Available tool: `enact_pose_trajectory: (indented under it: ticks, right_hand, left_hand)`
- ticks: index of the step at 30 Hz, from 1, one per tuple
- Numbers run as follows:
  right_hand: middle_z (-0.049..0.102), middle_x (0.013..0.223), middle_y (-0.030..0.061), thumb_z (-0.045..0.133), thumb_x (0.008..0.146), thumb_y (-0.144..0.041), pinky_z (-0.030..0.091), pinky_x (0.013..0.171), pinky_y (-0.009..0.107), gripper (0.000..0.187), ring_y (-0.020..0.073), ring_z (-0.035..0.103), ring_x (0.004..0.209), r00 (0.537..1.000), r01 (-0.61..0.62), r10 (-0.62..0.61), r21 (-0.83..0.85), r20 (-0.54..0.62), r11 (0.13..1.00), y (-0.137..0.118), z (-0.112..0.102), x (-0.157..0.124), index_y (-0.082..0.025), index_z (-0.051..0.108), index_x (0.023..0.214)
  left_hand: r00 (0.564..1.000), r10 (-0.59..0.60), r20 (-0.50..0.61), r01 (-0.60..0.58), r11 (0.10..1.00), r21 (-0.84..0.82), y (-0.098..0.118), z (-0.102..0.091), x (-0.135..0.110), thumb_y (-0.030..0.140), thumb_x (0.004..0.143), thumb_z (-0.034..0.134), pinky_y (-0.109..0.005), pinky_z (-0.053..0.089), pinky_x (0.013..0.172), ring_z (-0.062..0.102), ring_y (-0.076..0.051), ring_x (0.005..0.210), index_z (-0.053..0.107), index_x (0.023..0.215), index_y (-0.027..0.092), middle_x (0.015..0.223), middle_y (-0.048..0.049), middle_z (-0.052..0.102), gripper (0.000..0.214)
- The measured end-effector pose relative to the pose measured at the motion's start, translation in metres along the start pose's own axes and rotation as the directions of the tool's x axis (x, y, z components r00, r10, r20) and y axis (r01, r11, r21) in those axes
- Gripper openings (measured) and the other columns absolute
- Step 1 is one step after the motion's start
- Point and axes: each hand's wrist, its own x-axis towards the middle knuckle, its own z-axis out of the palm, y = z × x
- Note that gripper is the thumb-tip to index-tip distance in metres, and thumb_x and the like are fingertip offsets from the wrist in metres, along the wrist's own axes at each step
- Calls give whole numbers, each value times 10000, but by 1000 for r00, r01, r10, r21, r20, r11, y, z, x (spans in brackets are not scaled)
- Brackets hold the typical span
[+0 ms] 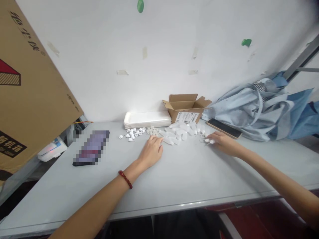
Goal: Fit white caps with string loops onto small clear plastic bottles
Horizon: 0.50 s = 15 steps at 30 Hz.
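Observation:
My left hand [151,152] rests palm down on the table, its loosely bent fingers apart at the near edge of a small heap of thin cream-coloured cords [152,130]. No object shows in it. To the right, my right hand [220,142] has its fingers closed at small white pieces with pointed ends and thin wires [209,141]; the exact grip is partly hidden. Between the hands lies a pile of frosted, translucent flat pieces [178,132]. Small white caps with pointed tips [134,133] are scattered left of the cords.
Behind the piles stand a stack of white trays [148,120] and an open cardboard box [186,111]. A phone [223,128] and light blue cloth bags [246,106] lie right. A blurred flat item [92,147] lies left, near a large carton [32,83]. A white wall backs the table.

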Motion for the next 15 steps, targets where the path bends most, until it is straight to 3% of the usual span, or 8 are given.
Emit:
enact_pose_trajectory:
  ticks: [4,7,15]
  right_hand:
    - [575,959,111,482,669,-98,465,754,346,317,281,557,925,990,-122,108,-171,-87,978,3,-4,2,-176,555,968]
    - [573,937,113,497,629,-89,461,695,344,308,292,562,878,977,-184,156,-204,-143,962,8,-11,10,-181,549,919]
    - [595,956,89,453,558,-43,462,768,347,320,293,570,952,998,42,-44,-46,-52,998,4,-10,31,-209,549,815]
  left_hand:
    - [1000,-2,-3,2,1000,-10,0,0,0,115,826,442,-401,440,933,475,-236,1090,558,1093,143,1018,-100,618,292]
    - [1000,0,-7,0,1000,-18,-1,0,-1,110,824,439,-407,440,927,481,-235,1076,558,1093,158,1007,-88,619,297]
    - [1000,-8,12,8,1000,-1,1,-1,-1,121,828,437,-389,437,930,474,-232,1076,560,1073,139,1018,-102,614,274]
